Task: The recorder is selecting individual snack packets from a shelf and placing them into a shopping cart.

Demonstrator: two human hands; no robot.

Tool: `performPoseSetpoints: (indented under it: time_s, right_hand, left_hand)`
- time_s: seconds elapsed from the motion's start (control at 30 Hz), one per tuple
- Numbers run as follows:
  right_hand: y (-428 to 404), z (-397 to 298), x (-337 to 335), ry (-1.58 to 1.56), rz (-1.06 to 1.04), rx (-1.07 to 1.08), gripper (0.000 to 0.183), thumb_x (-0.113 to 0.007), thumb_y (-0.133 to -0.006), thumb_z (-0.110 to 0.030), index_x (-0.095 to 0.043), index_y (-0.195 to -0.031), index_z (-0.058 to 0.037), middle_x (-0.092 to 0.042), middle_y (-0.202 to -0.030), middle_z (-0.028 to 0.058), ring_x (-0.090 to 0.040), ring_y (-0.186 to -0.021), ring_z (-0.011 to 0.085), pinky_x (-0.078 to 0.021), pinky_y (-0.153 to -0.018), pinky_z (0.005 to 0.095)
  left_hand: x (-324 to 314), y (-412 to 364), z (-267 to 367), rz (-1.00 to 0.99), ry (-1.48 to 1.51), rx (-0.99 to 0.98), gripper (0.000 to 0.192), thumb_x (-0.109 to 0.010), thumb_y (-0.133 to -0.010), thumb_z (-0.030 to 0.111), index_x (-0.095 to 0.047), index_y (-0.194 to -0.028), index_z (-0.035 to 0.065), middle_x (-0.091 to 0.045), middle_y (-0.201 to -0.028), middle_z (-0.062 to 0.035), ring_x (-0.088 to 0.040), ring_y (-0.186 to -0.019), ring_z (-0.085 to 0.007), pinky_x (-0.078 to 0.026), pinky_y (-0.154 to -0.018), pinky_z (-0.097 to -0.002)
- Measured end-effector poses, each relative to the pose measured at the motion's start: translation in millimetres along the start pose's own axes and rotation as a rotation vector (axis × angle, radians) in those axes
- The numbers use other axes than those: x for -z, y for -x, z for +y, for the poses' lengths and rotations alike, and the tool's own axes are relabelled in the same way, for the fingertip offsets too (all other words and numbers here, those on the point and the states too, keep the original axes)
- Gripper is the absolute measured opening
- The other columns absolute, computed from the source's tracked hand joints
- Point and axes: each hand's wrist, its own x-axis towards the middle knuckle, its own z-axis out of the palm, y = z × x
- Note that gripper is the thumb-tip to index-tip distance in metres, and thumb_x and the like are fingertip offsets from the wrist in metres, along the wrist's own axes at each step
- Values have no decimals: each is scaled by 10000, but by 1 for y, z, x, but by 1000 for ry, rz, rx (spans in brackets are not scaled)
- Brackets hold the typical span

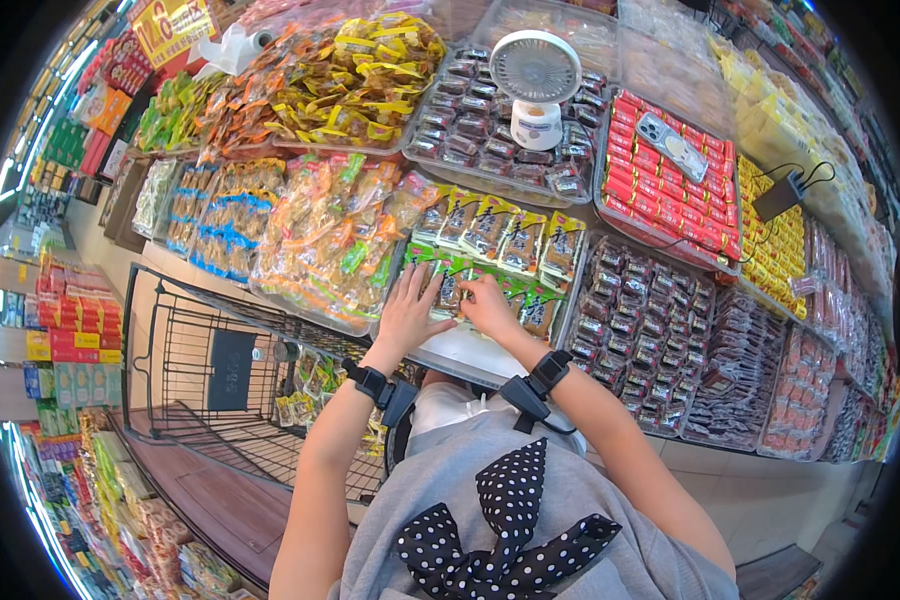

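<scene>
My left hand (414,311) lies with its fingers spread over green-topped snack packets (448,294) in a shallow plastic tray. Just to its right, my right hand (491,306) has its fingers bent at the edge of a packet in the same row. Whether it grips that packet is hidden by the curled fingers. Behind this row stand yellow-topped snack packets (521,234) in a line. The near part of the tray shows a bare white base (461,349). More green-topped packets (544,309) lie right of my right hand.
A wire shopping cart (187,375) holding snack packets stands to my left. Bagged snacks (330,240) fill the tray beside it. A white fan (536,82) stands on dark wrapped sweets. A phone (671,146) lies on red rolls, near a black cabled device (778,196).
</scene>
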Motion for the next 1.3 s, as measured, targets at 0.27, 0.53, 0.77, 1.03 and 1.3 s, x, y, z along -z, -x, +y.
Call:
performPoseSetpoints:
  time_s: [0.27, 0.53, 0.77, 1.03, 1.3]
  right_hand:
    - [28, -13, 22, 460, -190, 95, 532, -677, -555, -121, -470, -1045, -135, -375, -1076, 140, -332, -1063, 331, -321, -840, 455]
    - [40, 12, 13, 860, -104, 355, 694, -741, -506, -186, -385, -1100, -165, -208, -1288, 151, -183, -1206, 342, -194, -941, 494]
    - [40, 20, 12, 821, -65, 434, 643, -704, -537, -153, -383, -1094, -178, -242, -1279, 151, -237, -1184, 333, -190, -939, 504]
    - [48, -4, 41, 759, -210, 376, 792, -732, -536, -225, -314, -1207, -182, -199, -1303, 157, -203, -1203, 343, -191, -953, 496]
    - [61, 22, 55, 898, -208, 192, 892, -737, -529, -225, -244, -1266, -130, -175, -1307, 182, -194, -1208, 349, -228, -940, 503]
  left_hand:
    - [4, 1, 9, -58, -35, -133, 911, -737, -492, 320, -262, -1265, 239, -201, -1320, -122, -180, -1219, -330, -213, -973, -435]
    - [-18, -4, 11, 4, -180, -204, 796, -709, -540, 308, -312, -1226, 236, -228, -1316, -95, -195, -1222, -295, -204, -980, -425]
    - [-24, -4, 8, 18, -216, -217, 705, -701, -558, 318, -365, -1171, 228, -242, -1310, -90, -206, -1221, -281, -192, -983, -420]
    - [-7, -6, 12, -79, -201, -241, 788, -709, -527, 380, -335, -1204, 228, -227, -1320, -88, -189, -1227, -288, -161, -994, -426]
    - [-15, -17, 37, -54, -149, -408, 857, -692, -520, 455, -317, -1235, 168, -235, -1319, -69, -177, -1231, -271, -129, -1005, -423]
